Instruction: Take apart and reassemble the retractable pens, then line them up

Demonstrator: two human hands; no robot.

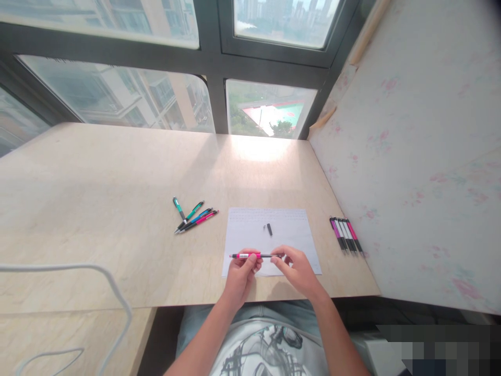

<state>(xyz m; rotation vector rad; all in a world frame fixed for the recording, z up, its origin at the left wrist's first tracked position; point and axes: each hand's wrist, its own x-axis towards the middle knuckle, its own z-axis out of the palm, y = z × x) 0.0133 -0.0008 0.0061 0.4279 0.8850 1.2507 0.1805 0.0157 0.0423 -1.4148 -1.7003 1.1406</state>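
Note:
Both my hands hold one pink and black pen (pixel 250 255) level over the near edge of a white sheet of paper (pixel 289 230). My left hand (pixel 242 271) pinches its pink barrel. My right hand (pixel 299 266) pinches the dark right end. A small black pen part (pixel 269 228) and a tiny pale piece lie loose on the sheet just beyond the pen.
Several pens (pixel 194 214) in green, blue and pink lie scattered left of the sheet. A neat row of pens (pixel 346 235) lies at the right, near the floral wall panel (pixel 422 156). The beige desk (pixel 97 209) runs to windows; a white wire frame (pixel 113 292) stands at lower left.

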